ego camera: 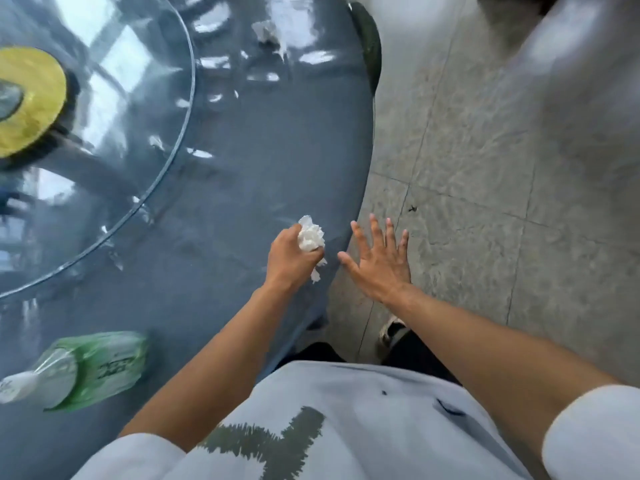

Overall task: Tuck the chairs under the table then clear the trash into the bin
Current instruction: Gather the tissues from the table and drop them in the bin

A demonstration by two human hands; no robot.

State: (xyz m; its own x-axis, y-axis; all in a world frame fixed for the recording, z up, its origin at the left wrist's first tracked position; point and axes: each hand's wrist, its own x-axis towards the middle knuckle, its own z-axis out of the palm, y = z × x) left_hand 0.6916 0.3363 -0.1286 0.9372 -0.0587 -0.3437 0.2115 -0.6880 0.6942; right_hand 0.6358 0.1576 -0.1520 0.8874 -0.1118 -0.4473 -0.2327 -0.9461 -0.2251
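Observation:
My left hand (291, 259) is closed around a crumpled white tissue (311, 238) just above the right edge of the round grey table (249, 168). Beside it, past the table's rim and over the floor, my right hand (379, 263) is spread flat with nothing in it. Another crumpled white tissue (265, 29) lies far back on the table. A green plastic bottle with a white cap (83, 368) lies on its side near the front left. No bin is in view.
A glass turntable (145, 140) with a yellow disc (27, 102) at its hub covers the table's left part. A dark green chair back (369, 43) pokes out at the table's far right. Grey floor tiles (485, 220) lie to the right, with a blurred pale shape (571, 81) beyond.

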